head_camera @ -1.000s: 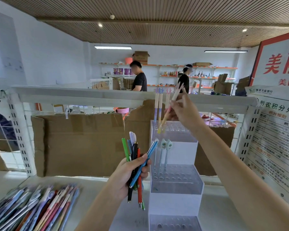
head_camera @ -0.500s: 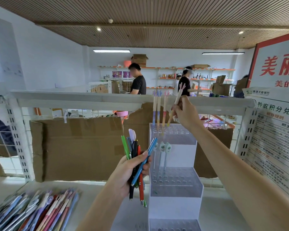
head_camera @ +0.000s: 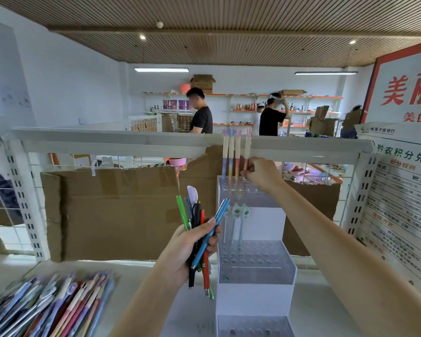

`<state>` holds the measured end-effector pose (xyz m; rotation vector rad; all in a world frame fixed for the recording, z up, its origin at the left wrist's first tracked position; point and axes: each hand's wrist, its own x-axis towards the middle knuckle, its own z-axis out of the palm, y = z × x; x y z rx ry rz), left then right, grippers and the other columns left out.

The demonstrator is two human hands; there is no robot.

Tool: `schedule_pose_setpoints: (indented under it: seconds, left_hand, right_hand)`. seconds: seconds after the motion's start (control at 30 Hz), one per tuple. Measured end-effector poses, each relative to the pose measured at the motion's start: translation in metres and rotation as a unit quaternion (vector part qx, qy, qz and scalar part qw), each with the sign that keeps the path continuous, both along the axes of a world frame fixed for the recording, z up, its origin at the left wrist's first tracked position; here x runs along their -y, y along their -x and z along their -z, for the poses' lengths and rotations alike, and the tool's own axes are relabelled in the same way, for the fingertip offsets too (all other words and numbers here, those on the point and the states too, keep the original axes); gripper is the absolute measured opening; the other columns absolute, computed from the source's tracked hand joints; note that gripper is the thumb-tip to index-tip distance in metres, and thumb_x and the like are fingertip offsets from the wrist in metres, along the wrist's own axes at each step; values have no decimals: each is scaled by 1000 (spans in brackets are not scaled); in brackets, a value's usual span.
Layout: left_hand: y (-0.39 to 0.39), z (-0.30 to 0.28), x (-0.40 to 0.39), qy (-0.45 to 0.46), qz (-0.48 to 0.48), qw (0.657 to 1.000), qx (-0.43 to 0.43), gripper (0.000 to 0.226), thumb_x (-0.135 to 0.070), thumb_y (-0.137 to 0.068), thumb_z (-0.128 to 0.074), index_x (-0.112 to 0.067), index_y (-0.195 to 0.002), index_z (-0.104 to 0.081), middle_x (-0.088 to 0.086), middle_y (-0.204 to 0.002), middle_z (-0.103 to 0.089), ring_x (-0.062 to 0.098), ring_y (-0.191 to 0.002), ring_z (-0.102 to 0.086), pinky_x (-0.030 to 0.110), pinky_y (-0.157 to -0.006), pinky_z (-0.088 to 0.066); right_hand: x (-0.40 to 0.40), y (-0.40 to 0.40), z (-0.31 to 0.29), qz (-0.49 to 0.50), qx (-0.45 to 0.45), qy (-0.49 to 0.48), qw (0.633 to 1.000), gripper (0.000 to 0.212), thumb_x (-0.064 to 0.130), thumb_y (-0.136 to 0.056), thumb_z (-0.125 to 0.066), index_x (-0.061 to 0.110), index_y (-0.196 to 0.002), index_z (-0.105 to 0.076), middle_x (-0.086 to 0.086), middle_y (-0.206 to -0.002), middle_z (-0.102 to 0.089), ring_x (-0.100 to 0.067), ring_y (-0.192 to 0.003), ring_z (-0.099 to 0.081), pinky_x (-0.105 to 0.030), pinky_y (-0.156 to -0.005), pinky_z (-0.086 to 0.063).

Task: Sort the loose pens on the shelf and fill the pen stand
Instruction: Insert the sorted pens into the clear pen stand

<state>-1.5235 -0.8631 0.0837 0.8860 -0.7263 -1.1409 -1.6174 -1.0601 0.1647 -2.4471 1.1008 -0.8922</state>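
A white tiered pen stand point(head_camera: 254, 288) with rows of holes stands on the shelf. My right hand point(head_camera: 261, 175) pinches a cream-and-pink pen point(head_camera: 247, 148) that stands upright in the stand's top tier, next to three similar pastel pens point(head_camera: 231, 154). Three pens with round white toppers point(head_camera: 237, 214) stand in the middle tier. Left of the stand, my left hand point(head_camera: 188, 249) grips a bundle of pens point(head_camera: 197, 229): green, black, red and a slanted blue one. A pile of loose pens point(head_camera: 51, 305) lies on the shelf at the lower left.
Brown cardboard point(head_camera: 112, 212) covers the shelf's wire back. A white shelf rail point(head_camera: 131, 143) crosses above the stand. A printed poster point(head_camera: 404, 205) hangs on the right. Two people stand at far shelves beyond the rail.
My right hand has lowered the slanted cream-and-pink pen into the top tier, where it now stands upright beside the others. My left hand has kept its bundle still.
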Motion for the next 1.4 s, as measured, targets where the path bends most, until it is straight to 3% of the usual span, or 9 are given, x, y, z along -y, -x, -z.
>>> schedule_pose_setpoints:
  seconds: [0.27, 0.43, 0.57, 0.73, 0.87, 0.97, 1.07, 1.27, 1.4]
  left_hand:
    - [0, -2, -1, 7, 0, 1000, 3, 12, -14, -76, -63, -3, -81, -62, 7, -71, -59, 10, -51, -50, 18, -47, -43]
    - [-2, 2, -1, 1, 2, 1000, 6, 13, -15, -77, -64, -3, -81, -64, 7, -71, -60, 11, -52, -51, 18, -49, -44]
    - [-1, 6, 2, 1, 5, 1000, 9, 11, -15, -77, -65, -5, -76, -66, 8, -71, -58, 11, -52, -50, 18, -48, -43]
    - [7, 9, 2, 7, 11, 999, 45, 13, -13, -78, -63, -1, -85, -61, 9, -72, -59, 12, -52, -49, 20, -49, -41]
    - [11, 9, 0, 14, 31, 997, 63, 14, -10, -78, -62, -1, -88, -60, 10, -71, -59, 13, -52, -48, 21, -50, -41]
    - [9, 11, -2, 13, 35, 996, 75, 17, -13, -77, -63, -1, -88, -61, 10, -72, -59, 14, -53, -48, 22, -51, -41]
    - [7, 15, -3, 7, 36, 997, 75, 14, -13, -77, -64, -2, -85, -63, 11, -72, -60, 14, -53, -49, 21, -51, -42]
    - [1, 31, -9, -18, 30, 998, 48, 14, -8, -78, -61, 4, -86, -59, 12, -71, -59, 14, -50, -46, 21, -46, -39]
    - [-1, 39, -10, -29, 7, 999, -22, 22, -8, -79, -58, 7, -95, -56, 10, -69, -56, 10, -47, -46, 19, -41, -39]
  right_hand:
    - [-5, 5, -2, -5, 10, -25, 1000, 21, 12, -88, -62, 4, -107, -62, -13, -104, -67, -23, -95, -59, -23, -65, -39]
    - [-14, 15, -3, -2, 81, -38, 996, 35, 22, -88, -64, 3, -115, -52, -9, -103, -61, -22, -96, -56, -24, -69, -35]
    - [-40, 17, 0, -25, 131, 7, 991, 9, 14, -91, -58, 10, -100, -57, -1, -92, -60, -12, -82, -57, -20, -67, -44]
    - [-83, 6, 9, -189, -33, -69, 979, 20, 33, -90, -59, 17, -80, -66, -1, -76, -64, -11, -70, -59, -29, -74, -51]
    - [-90, -4, 16, -214, -48, -133, 967, 44, 37, -91, -56, -5, -86, -68, -13, -74, -57, -16, -70, -53, -28, -74, -43]
    - [-92, -3, 15, -226, -40, -159, 960, 32, 35, -90, -59, 5, -80, -69, -1, -68, -59, -3, -64, -54, -9, -61, -41]
    - [-93, -2, 15, -216, 38, -155, 963, 23, 29, -90, -60, 13, -74, -62, 7, -64, -60, 6, -51, -53, -5, -50, -38]
    - [-88, 14, -3, -156, 332, -180, 912, 14, 22, -96, -51, 11, -88, -46, -7, -71, -69, -12, -49, -56, -21, -45, -43]
    - [-82, 36, -6, -138, 288, -80, 944, 10, 12, -95, -53, 9, -91, -45, -4, -73, -67, -7, -51, -59, -18, -51, -50]
